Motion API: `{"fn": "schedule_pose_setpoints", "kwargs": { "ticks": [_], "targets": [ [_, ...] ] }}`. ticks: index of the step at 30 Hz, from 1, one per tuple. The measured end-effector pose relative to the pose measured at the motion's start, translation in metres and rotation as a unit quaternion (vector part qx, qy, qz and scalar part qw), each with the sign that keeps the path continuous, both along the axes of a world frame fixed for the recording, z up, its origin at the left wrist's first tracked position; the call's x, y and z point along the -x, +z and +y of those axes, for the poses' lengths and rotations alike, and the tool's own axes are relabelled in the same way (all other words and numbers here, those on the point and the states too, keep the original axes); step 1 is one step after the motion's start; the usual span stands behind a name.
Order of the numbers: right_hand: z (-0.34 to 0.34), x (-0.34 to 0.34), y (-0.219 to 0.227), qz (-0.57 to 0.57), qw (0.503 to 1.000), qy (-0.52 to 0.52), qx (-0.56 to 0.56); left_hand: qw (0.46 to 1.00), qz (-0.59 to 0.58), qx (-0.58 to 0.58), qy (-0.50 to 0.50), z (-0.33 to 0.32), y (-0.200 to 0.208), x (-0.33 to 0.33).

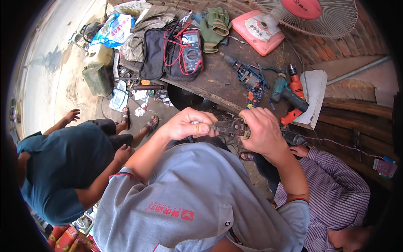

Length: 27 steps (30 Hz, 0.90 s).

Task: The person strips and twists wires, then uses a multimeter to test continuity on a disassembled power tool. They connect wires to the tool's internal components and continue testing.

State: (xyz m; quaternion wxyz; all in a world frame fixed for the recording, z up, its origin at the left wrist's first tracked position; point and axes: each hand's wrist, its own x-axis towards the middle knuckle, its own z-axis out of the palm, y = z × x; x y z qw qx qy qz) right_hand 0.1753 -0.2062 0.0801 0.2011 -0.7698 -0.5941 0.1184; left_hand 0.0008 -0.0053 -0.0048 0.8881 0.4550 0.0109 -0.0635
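Observation:
In front of my chest both hands are raised and close together. My right hand (263, 131) is wrapped round the handles of a worn, dark pair of pliers (228, 127), whose jaws point left. The jaws reach the fingertips of my left hand (191, 124). That hand is closed in a pinch, thumb against the fingers. A small pale bit shows between them, too small to name. Just beyond my hands is the worn wooden table's front edge. On the table, an opened blue power tool (250, 77) with its inside exposed lies nearest to my right hand.
A multimeter (192, 52) with red leads lies in a black case. Beside it are green gloves (215, 27), a pink fan base (257, 31), a teal drill (287, 92) and a red drill (297, 86). One person (63, 168) is at left, another in a checked shirt (331, 189) at right.

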Motion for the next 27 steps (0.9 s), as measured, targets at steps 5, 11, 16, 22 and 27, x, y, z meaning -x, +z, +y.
{"fn": "schedule_pose_setpoints", "kwargs": {
  "ticks": [5, 11, 16, 22, 27],
  "targets": [
    [-0.001, 0.000, -0.003, 0.013, 1.000, -0.002, -0.009, 1.000, 0.008, -0.006, -0.026, 0.004, 0.002, -0.005],
    [-0.006, 0.001, -0.011, 0.025, 1.000, -0.005, 0.013, 0.998, 0.013, 0.020, -0.051, 0.005, -0.003, -0.004],
    [-0.009, -0.003, -0.019, -0.029, 0.999, -0.034, 0.008, 0.922, -0.013, -0.383, 0.057, -0.004, 0.034, -0.011],
    [-0.007, 0.002, -0.036, -0.026, 0.995, -0.091, -0.024, 0.822, 0.045, -0.528, 0.208, -0.041, 0.022, -0.020],
    [0.000, 0.018, -0.053, 0.021, 0.984, -0.179, -0.010, 0.763, 0.021, -0.569, 0.305, -0.049, 0.001, -0.026]
  ]
}}
